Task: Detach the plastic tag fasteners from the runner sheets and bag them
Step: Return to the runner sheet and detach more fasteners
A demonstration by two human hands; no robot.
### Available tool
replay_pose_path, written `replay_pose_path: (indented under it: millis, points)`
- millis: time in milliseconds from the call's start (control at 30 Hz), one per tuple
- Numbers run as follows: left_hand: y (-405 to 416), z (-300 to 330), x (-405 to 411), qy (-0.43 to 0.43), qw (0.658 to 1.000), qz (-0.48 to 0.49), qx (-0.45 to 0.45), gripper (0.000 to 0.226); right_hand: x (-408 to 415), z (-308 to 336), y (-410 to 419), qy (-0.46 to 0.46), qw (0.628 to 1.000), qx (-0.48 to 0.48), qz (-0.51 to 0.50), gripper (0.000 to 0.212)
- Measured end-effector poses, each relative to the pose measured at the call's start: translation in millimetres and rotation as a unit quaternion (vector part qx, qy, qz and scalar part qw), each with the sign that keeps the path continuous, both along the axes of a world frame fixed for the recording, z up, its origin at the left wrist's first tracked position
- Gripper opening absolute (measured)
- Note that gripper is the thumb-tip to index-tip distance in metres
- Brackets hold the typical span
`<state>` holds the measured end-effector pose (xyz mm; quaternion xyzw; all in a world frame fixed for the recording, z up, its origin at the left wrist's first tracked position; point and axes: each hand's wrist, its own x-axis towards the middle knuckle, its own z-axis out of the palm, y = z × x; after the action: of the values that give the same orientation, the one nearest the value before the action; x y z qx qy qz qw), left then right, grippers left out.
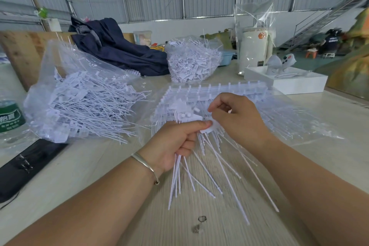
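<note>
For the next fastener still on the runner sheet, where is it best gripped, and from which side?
Pinch its flat tag head, probably from the near side: on the runner sheet the heads sit in a row, thin tails trailing toward the person. The right hand pinches one there now.

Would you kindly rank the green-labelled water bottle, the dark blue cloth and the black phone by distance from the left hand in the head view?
From the left hand:
1. Black phone, at the left table edge.
2. Green-labelled water bottle, far left.
3. Dark blue cloth, at the back.
</note>
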<state>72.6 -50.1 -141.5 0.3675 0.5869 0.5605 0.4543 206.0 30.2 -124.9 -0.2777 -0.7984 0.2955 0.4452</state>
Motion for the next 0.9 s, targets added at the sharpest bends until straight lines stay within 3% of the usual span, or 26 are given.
replay_pose_path:
  millis: [67,133,300,533,667,767,900]
  points:
    - [1,0,-1,-0.019,0.999,0.024,0.014,0.028,3,1,0,-0.059,0.997,0.048,-0.017,0.009]
    - [2,0,-5,-0.034,0.998,0.05,0.027,0.025,5,3,3,-0.098,0.994,0.037,-0.014,0.012]
    - [3,1,-12,-0.075,0.993,0.067,0.056,0.028,6,2,8,-0.077,0.997,-0.016,0.023,0.037]
    - [0,6,-12,-0.147,0.979,-0.034,0.135,0.038,8,7,9,0.087,0.986,-0.1,0.105,0.025]
    - [-2,3,-10,-0.188,0.972,-0.095,0.106,0.042,4,5,2,0.095,0.968,-0.125,0.194,0.03]
    - [-2,-1,-4,-0.264,0.949,-0.147,0.092,0.027,2,6,-5,0.08,0.951,-0.152,0.258,0.029]
    - [-1,-2,-1,-0.218,0.957,-0.178,0.075,0.023,6,14,-4,0.062,0.956,-0.146,0.248,0.035]
